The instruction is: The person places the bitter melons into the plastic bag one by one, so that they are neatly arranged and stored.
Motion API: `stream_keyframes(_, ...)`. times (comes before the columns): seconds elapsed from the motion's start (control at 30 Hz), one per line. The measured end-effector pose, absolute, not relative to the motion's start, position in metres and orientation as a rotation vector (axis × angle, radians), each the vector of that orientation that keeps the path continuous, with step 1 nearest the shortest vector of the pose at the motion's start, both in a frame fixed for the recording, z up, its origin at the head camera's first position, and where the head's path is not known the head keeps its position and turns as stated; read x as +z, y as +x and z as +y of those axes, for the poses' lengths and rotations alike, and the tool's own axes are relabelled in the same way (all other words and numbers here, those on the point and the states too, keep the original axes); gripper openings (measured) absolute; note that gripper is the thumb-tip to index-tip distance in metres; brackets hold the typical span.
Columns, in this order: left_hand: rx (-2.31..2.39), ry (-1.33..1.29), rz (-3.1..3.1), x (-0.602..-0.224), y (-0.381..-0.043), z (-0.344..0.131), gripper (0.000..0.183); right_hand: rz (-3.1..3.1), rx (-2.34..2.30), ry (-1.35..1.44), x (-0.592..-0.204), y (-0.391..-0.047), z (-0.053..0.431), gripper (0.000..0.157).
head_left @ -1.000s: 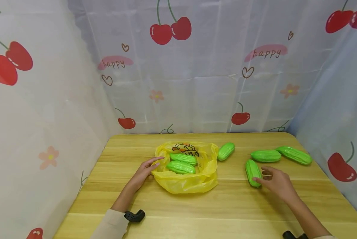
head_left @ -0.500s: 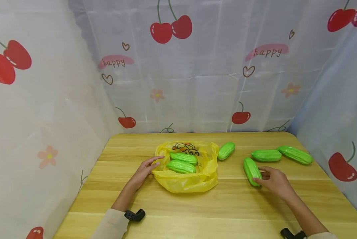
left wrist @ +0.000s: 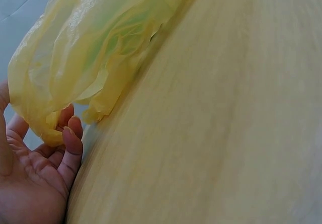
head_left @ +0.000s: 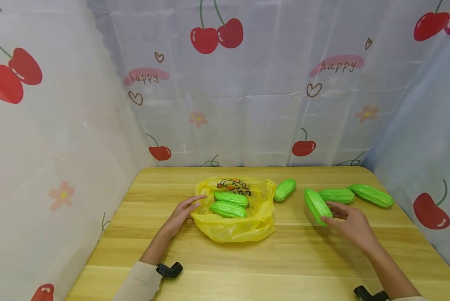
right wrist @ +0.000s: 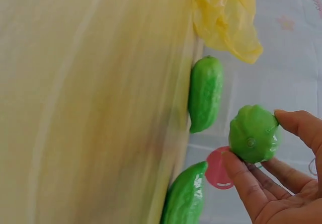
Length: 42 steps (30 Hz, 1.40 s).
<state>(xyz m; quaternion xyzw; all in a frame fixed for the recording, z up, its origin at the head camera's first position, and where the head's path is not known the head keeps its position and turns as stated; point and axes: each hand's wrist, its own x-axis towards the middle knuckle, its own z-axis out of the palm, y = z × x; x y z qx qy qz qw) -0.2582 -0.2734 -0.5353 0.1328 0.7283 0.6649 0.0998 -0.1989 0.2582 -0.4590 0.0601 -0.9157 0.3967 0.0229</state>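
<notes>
My right hand (head_left: 351,223) pinches a bright green, ridged cucumber (head_left: 317,206) between thumb and fingers. In the right wrist view, this cucumber (right wrist: 254,133) appears end-on, above the table. My left hand (head_left: 181,213) is at the left rim of a yellow plastic bag (head_left: 232,232). The left wrist view shows its fingers (left wrist: 73,151) curled around a loop of the bag (left wrist: 50,128). Two cucumbers lie inside the bag, one (head_left: 230,199) behind the other (head_left: 228,209).
One cucumber (head_left: 285,190) lies just right of the bag. Two more, a partly covered one (head_left: 338,195) and a longer one (head_left: 371,195), lie at the back right. A cherry-printed curtain (head_left: 244,104) encloses the wooden table (head_left: 225,267) at the back and sides.
My right hand has gripped the cucumber and lifted it off the table, slightly up and to the left, with its far end tilting left. The left hand and bag stay nearly still.
</notes>
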Motion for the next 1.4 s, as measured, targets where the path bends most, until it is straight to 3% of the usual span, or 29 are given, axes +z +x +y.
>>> stream_keyframes(0.63,2.049,0.400,2.050,-0.535,-0.258,-0.274,0.049,-2.687,1.376,0.391,-0.421,-0.200,0.234,0.063)
stream_keyframes(1.4,2.042,0.377,2.063,-0.532,-0.257,-0.273,0.051,-2.639,1.513,0.502,-0.402,-0.222,0.197,0.058)
